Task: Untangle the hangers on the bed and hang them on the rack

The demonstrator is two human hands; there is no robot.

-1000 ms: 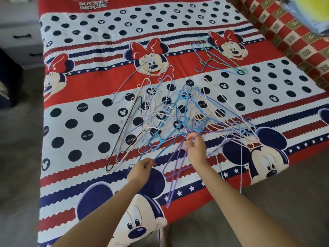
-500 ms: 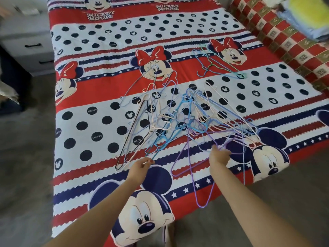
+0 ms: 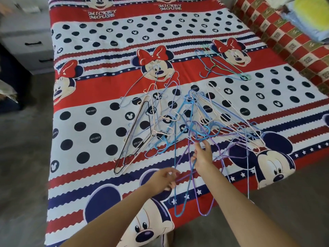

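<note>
Purple hanger (image 3: pixel 201 191) is pinched by the left hand (image 3: pixel 164 179) low down and the right hand (image 3: pixel 202 155) near the pile (image 3: pixel 187 122), probably to draw it free.

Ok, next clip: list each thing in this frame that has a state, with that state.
tangled hangers: piled, interlocked on the bed
purple hanger: lifted, hanging past the bed edge
black hanger: flat at pile's left
small hanger cluster: lying apart, untouched
right hand: gripping purple hanger
left hand: blurred, grip unclear
drawers: closed
</note>
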